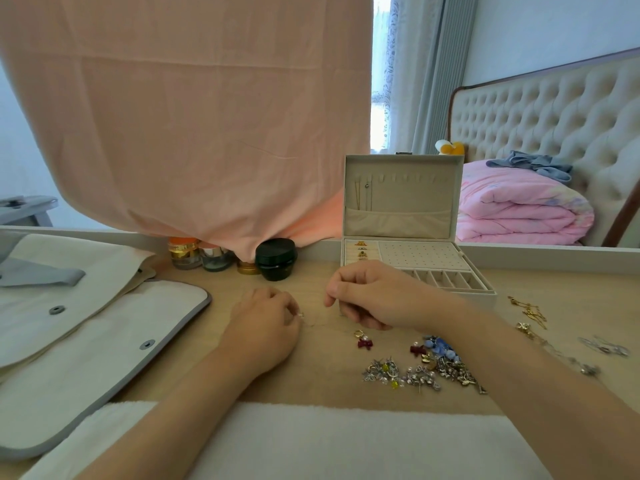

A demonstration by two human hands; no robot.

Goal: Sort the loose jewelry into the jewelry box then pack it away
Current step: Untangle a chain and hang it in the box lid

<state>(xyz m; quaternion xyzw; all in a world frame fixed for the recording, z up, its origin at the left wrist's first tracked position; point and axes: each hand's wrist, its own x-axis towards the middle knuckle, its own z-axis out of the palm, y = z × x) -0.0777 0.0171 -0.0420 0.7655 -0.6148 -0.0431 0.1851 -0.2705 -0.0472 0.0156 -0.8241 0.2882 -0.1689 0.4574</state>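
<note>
Hands meet over the table point(311, 382). The left hand point(266, 317), fingers curled, pinches a small gold bit on a thin chain point(313, 325). The right hand point(367, 299), also curled, pinches the faint chain's other end. The jewelry box point(401, 202) stands open at one o'clock. Loose jewelry point(415, 370) is heaped at five o'clock of the right hand.

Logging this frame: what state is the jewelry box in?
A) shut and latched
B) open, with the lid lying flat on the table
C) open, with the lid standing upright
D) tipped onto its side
C: the jewelry box sits upright on the table with its lid raised vertically behind it, leaving the tray compartments exposed.
</note>
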